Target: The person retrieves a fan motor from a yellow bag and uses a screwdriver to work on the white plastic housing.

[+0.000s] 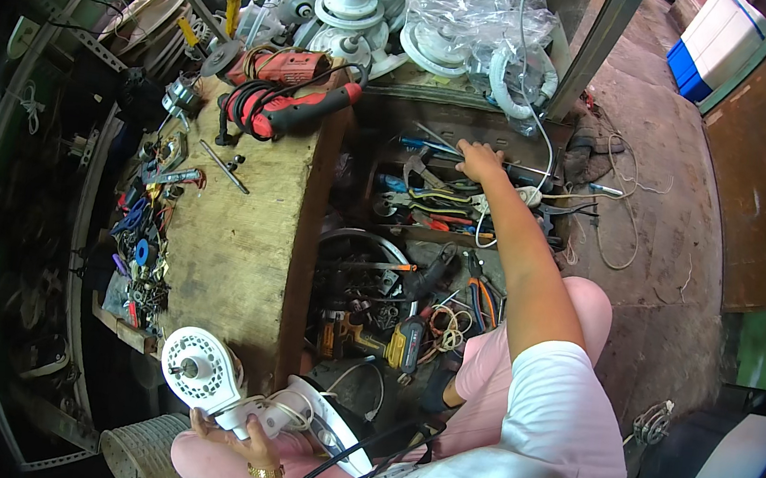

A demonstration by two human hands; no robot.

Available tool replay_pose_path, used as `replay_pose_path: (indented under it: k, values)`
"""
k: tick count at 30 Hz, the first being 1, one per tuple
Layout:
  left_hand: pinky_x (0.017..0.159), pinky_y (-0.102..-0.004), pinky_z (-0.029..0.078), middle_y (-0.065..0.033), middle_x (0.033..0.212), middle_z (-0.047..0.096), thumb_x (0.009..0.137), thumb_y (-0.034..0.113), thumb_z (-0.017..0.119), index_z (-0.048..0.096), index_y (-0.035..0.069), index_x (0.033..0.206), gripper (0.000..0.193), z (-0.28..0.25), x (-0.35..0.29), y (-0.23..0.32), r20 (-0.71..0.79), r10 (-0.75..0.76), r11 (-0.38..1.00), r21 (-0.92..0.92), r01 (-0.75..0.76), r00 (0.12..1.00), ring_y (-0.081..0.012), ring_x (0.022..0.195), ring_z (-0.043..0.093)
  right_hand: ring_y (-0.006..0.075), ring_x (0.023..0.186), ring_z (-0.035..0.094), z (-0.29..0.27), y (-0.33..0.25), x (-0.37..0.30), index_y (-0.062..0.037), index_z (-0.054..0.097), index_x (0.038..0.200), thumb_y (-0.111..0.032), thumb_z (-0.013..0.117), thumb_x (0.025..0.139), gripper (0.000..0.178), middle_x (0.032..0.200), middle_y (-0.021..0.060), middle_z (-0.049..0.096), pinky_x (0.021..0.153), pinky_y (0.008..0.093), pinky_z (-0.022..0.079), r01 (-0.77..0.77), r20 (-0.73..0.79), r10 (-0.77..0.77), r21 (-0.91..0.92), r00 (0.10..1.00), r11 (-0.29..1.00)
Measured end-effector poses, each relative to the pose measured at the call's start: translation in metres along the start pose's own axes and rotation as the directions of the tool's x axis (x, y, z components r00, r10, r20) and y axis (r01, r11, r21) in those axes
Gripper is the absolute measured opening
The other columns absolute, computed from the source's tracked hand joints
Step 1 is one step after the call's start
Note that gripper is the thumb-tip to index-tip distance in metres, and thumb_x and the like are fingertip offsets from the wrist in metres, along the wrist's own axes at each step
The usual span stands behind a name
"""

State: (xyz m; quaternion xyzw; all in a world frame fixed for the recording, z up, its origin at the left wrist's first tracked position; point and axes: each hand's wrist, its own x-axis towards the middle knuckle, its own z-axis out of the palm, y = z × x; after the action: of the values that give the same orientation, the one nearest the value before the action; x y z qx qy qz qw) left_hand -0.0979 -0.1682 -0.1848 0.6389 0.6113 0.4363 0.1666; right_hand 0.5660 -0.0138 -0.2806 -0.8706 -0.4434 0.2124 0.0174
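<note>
My left hand [246, 443] is closed around the neck of a white fan motor housing [193, 367] at the lower left. A slotted round face and a metal shaft show on the housing, and a pale cord is bunched by its neck. Close beside it on my lap is a white fan base [333, 427]. My right hand [480, 161] reaches forward into a tool tray [422, 227], fingers apart over several screwdrivers [433, 147]. Contact with them is hard to make out. A claw hammer [421, 170] and several pliers [445, 195] lie nearer me in the tray.
A wooden bench [240, 251] at left carries a red-and-black power tool [289, 110] and small parts. White fan parts [348, 8] are heaped at the back. On the floor are a yellow cordless drill [405, 341], orange-handled pliers [487, 298] and loose cords [627, 210].
</note>
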Motion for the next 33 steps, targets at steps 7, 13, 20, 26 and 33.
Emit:
replay_pose_path:
  k: [7, 13, 20, 26, 33]
  values:
    - [0.116, -0.0453, 0.014, -0.0194, 0.147, 0.022, 0.07, 0.014, 0.058, 0.017, -0.01, 0.144, 0.087, -0.006, 0.002, 0.001, 0.135, -0.136, 0.989, 0.081, 0.126, 0.981, -0.0325, 0.139, 0.021, 0.0317, 0.112, 0.061, 0.005, 0.007, 0.007, -0.0226, 0.06, 0.127, -0.016, 0.068, 0.083, 0.045, 0.118, 0.014, 0.065, 0.093, 0.042, 0.049, 0.299, 0.165, -0.295, -0.004, 0.941, 0.954]
    - [0.116, -0.0454, 0.015, -0.0189, 0.147, 0.023, 0.072, 0.015, 0.058, 0.016, -0.009, 0.145, 0.087, -0.009, -0.001, -0.005, 0.165, -0.243, 0.967, -0.04, 0.252, 0.956, -0.032, 0.139, 0.021, 0.0374, 0.117, 0.054, -0.001, 0.013, 0.01, -0.0192, 0.056, 0.131, -0.011, 0.068, 0.081, 0.053, 0.12, 0.0208, 0.058, 0.099, 0.0423, 0.044, 0.464, 0.148, -0.473, 0.09, 0.869, 0.881]
    - [0.116, -0.0449, 0.016, -0.0207, 0.145, 0.026, 0.075, 0.017, 0.06, 0.015, -0.007, 0.145, 0.087, 0.006, 0.009, 0.016, 0.1, -0.144, 0.987, -0.053, 0.15, 0.985, -0.0318, 0.137, 0.025, 0.0187, 0.089, 0.065, -0.103, 0.04, 0.019, -0.0012, 0.061, 0.123, -0.006, 0.056, 0.09, 0.033, 0.108, 0.0105, 0.067, 0.08, 0.035, 0.053, 0.372, -0.019, -0.396, 0.387, 0.918, 0.844]
    - [0.114, -0.0441, 0.019, -0.0204, 0.139, 0.032, 0.074, 0.015, 0.063, 0.018, -0.006, 0.144, 0.086, 0.006, 0.006, 0.002, 0.078, -0.214, 0.967, -0.123, 0.223, 0.974, -0.0309, 0.133, 0.031, 0.017, 0.083, 0.066, -0.14, 0.065, -0.027, 0.0023, 0.063, 0.119, -0.007, 0.055, 0.092, 0.029, 0.106, 0.0118, 0.068, 0.075, 0.0303, 0.054, 0.287, 0.077, -0.354, 0.436, 0.932, 0.853]
    - [0.112, -0.0449, 0.025, -0.0202, 0.137, 0.035, 0.072, 0.01, 0.062, 0.02, -0.004, 0.144, 0.085, 0.028, 0.024, 0.09, -0.056, 0.095, 0.99, -0.097, -0.1, 0.994, -0.0314, 0.129, 0.035, 0.0299, 0.087, 0.069, -0.083, 0.008, -0.023, -0.009, 0.072, 0.105, -0.018, 0.062, 0.078, 0.03, 0.099, 0.0163, 0.071, 0.079, 0.041, 0.054, 0.487, -0.163, -0.469, 0.093, 0.868, 0.869]
